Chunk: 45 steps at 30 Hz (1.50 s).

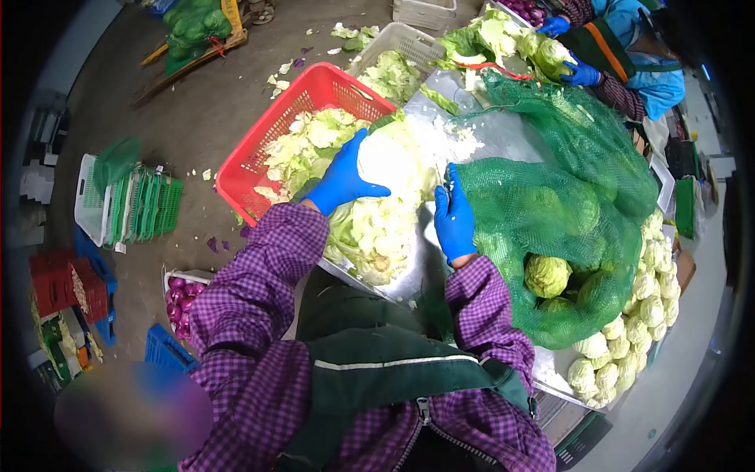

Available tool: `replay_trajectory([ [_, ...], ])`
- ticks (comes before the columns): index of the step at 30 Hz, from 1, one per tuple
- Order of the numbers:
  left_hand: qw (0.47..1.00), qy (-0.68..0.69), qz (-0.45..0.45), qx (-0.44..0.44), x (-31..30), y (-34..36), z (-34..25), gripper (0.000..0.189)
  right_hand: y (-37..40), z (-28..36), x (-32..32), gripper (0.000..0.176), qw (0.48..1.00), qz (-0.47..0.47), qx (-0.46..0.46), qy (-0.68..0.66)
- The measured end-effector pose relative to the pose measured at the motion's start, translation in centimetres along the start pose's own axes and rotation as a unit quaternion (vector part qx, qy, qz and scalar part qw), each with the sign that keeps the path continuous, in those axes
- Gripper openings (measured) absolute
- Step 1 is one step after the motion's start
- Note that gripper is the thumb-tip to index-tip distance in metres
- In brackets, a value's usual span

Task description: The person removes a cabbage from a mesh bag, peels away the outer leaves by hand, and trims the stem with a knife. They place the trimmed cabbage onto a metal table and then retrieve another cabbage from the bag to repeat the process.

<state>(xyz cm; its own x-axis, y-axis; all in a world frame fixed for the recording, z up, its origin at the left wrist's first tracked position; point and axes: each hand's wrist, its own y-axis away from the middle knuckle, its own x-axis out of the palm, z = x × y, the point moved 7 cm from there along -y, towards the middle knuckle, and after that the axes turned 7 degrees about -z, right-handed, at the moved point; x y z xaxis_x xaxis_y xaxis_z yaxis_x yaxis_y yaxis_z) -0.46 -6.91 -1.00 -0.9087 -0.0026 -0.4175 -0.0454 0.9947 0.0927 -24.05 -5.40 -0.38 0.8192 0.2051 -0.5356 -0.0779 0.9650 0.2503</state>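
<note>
My left hand (346, 178), in a blue glove, has its thumb and fingers spread against the left side of a pale cabbage (385, 157), which is washed out by glare. My right hand (454, 214), gloved in blue too, is at the right of the cabbage beside the green net sack (543, 197); its fingers point up and look close together, and what they hold, if anything, is too small to make out. Cut leaves and pieces (377, 236) lie on the metal table below the cabbage. Behind my left hand stands a red crate (252, 141) with loose leaves.
Trimmed cabbages (621, 346) are piled at the right. A co-worker's gloved hands (582, 71) hold a cabbage at the top right. A grey crate (421, 43) with leaves stands behind the red one. Green crates (145, 204) and red onions (181, 303) are at the left.
</note>
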Motion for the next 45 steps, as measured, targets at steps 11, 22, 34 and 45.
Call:
replay_trajectory([
  [11,0.993,0.038,-0.105,0.039,2.5,0.5,1.0,0.127,-2.7,7.1,2.3,0.058,0.947,0.032,-0.221,0.229],
  [22,0.983,-0.007,-0.127,0.131,1.9,2.5,-0.8,0.126,-7.7,-0.1,2.7,0.046,0.995,-0.046,0.014,-0.087],
  [34,0.983,-0.025,-0.162,0.077,2.7,2.2,-0.4,0.13,-1.4,7.4,1.3,0.061,0.952,-0.017,-0.255,0.169],
  [45,0.959,-0.111,-0.215,0.146,3.7,3.4,-2.6,0.127,-10.8,1.0,0.9,0.05,0.972,-0.193,-0.098,0.094],
])
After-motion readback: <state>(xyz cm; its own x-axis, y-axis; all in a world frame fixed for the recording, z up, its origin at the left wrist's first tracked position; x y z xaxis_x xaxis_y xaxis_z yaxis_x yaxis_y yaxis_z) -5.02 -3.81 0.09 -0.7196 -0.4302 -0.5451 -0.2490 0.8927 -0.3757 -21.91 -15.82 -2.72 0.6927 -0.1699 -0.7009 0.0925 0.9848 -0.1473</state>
